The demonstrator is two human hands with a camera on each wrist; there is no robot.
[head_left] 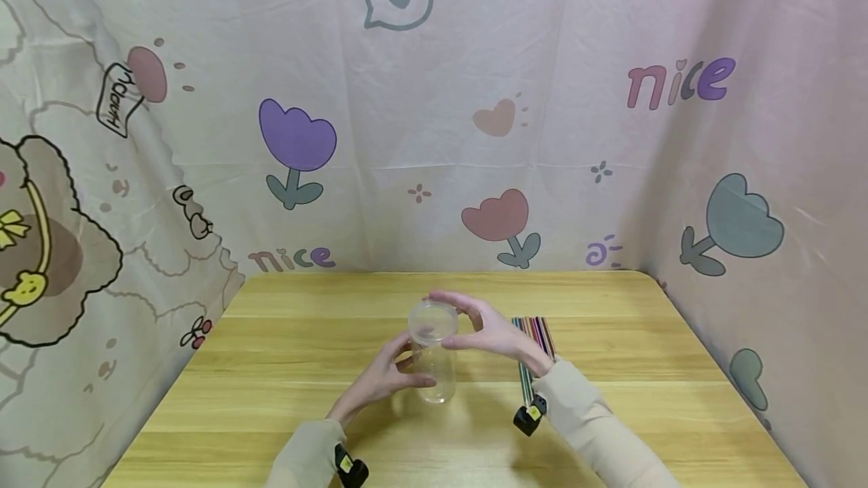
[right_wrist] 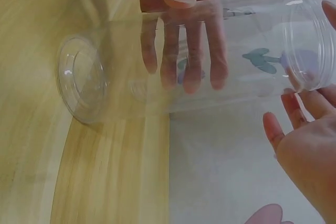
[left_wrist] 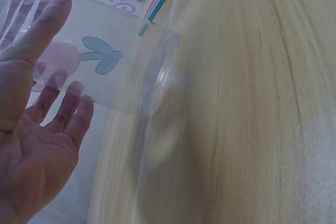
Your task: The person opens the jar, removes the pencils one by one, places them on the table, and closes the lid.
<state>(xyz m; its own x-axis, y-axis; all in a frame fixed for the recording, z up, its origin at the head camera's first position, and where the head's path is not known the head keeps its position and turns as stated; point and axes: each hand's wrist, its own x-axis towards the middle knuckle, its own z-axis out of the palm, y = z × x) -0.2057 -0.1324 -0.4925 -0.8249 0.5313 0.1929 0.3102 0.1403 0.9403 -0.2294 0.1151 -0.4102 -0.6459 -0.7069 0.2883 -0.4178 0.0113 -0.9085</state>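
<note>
A clear plastic jar [head_left: 438,391] with a round top stands upright between both hands, its base close over the wooden table. My left hand [head_left: 383,381] grips the jar's body from the left, thumb on the near side and fingers round the far side. Through the see-through wall those fingers show in the right wrist view. At the top, my right hand [head_left: 487,331] holds the ridged rim [right_wrist: 310,51] from the right, thumb in front and fingers behind. Nothing shows inside the jar.
Thin coloured sticks [head_left: 539,331] lie side by side on the wooden table [head_left: 305,315], partly hidden behind the right wrist. A printed cloth [head_left: 407,96] hangs behind the table and along both sides. Each wrist wears a small black camera [head_left: 527,419].
</note>
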